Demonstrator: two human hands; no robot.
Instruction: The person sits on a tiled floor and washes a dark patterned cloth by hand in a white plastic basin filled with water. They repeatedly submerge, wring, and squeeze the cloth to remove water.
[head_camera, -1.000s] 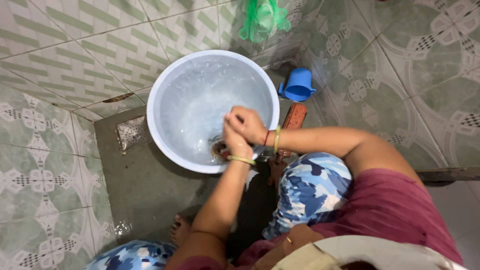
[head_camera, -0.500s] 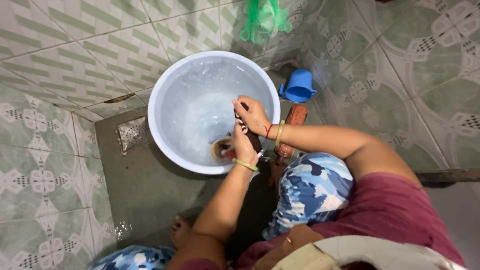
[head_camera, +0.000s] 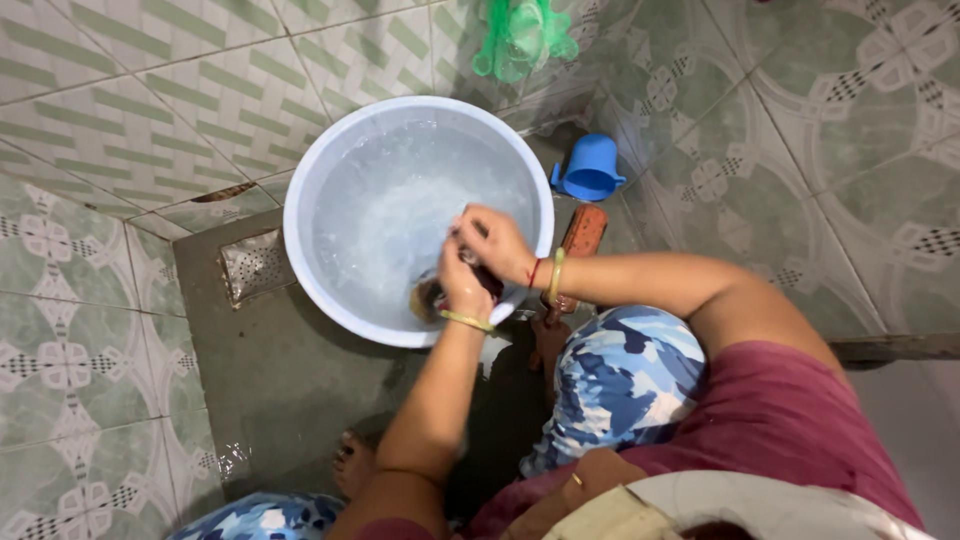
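Note:
A pale blue plastic basin (head_camera: 300, 180) of soapy water stands on the wet floor. My left hand (head_camera: 459, 283) and my right hand (head_camera: 495, 243) are pressed together at the basin's near right rim, both gripping a dark patterned cloth (head_camera: 428, 297). The cloth's wet end hangs into the water below my hands. Most of the cloth is hidden between my fingers. A bangle sits on each wrist.
A blue plastic mug (head_camera: 588, 170) lies on the tiles right of the basin. A brown scrubbing brush (head_camera: 582, 234) lies beside my right wrist. A floor drain grate (head_camera: 255, 263) sits left of the basin. A green mesh bag (head_camera: 520, 38) hangs at the wall.
My hands drew the cloth up and apart half a second ago, then closed together again lower over the basin's rim. The view shifted slightly right.

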